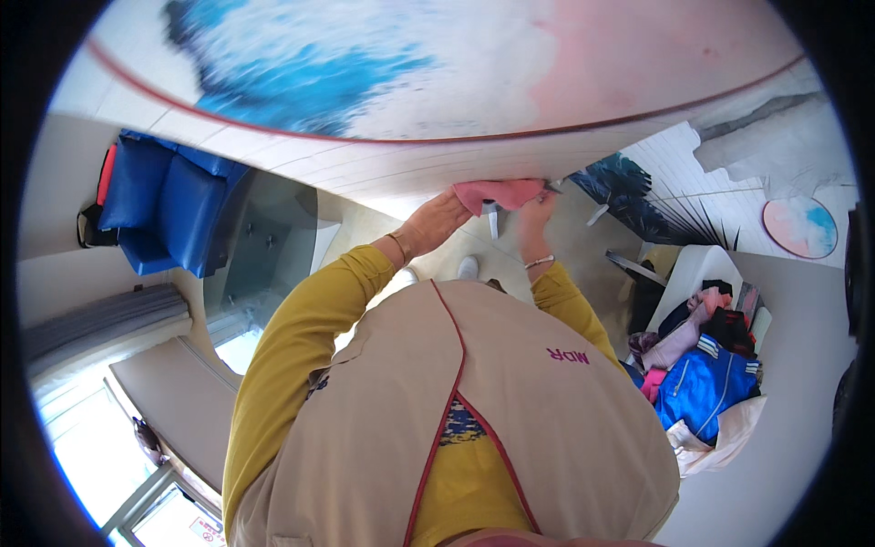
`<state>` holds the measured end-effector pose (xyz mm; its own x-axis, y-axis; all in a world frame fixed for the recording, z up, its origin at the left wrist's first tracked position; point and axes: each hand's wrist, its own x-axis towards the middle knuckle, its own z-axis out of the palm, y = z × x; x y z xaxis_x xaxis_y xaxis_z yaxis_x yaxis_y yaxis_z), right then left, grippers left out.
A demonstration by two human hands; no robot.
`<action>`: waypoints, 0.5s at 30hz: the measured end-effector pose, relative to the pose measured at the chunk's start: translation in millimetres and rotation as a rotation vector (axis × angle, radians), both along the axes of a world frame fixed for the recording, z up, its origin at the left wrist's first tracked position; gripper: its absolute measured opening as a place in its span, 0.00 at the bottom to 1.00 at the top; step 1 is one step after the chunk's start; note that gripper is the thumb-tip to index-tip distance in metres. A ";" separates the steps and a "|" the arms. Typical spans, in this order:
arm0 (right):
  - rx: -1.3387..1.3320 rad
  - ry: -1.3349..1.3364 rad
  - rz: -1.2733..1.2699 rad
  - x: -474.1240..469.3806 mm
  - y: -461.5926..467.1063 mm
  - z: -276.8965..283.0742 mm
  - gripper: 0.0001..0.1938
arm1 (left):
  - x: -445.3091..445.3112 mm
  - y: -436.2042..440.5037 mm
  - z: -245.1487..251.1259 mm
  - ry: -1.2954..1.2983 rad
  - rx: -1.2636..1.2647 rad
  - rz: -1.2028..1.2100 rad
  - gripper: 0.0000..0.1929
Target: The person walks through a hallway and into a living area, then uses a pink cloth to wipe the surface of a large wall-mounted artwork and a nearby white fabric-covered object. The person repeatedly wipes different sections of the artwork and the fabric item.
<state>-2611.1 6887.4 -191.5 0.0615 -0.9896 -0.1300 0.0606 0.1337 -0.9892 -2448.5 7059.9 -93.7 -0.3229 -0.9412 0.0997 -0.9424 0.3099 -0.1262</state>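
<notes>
My left hand (437, 219) grips the left end of a pink cloth (506, 194), held out in front of me close to the white wall. A bracelet circles that wrist. My right hand (535, 222) is at the cloth's right end, its fingers bent beside a small metal part (551, 187). Blur and the cloth hide whether those fingers pinch the cloth or the metal. Just under the cloth a short white upright piece (493, 224) shows above the floor; whether they touch cannot be told.
A large round sea-and-pink panel (410, 89) spans the wall ahead. On the left are a blue sofa (181, 212) and a dark glass table (266, 239). To my right, a pile of clothes with a blue jacket (707, 383) lies by a white chair (704, 267).
</notes>
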 end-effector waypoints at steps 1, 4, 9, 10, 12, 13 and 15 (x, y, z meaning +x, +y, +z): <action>0.060 0.066 0.046 6.4 15.2 -4.1 0.16 | 1.9 8.5 -2.4 0.051 -0.002 0.013 0.24; 0.195 -0.140 0.271 34.8 71.6 -12.6 0.15 | 12.3 43.1 -6.2 0.115 0.083 0.103 0.26; 0.163 -0.087 0.332 70.2 128.5 20.3 0.16 | 36.7 112.8 -0.7 0.013 0.107 0.251 0.31; 0.126 -0.044 0.372 70.3 132.0 34.8 0.16 | 39.0 121.5 3.5 0.067 0.129 0.290 0.30; 0.022 -0.010 0.424 78.7 141.1 68.3 0.16 | 45.7 134.0 20.3 0.145 0.180 0.354 0.30; -0.040 0.032 0.408 79.8 144.4 87.7 0.16 | 48.1 136.1 33.0 0.261 0.258 0.375 0.29; -0.166 -0.119 0.381 85.4 151.3 130.0 0.14 | 49.6 135.8 69.2 0.158 -0.044 0.336 0.25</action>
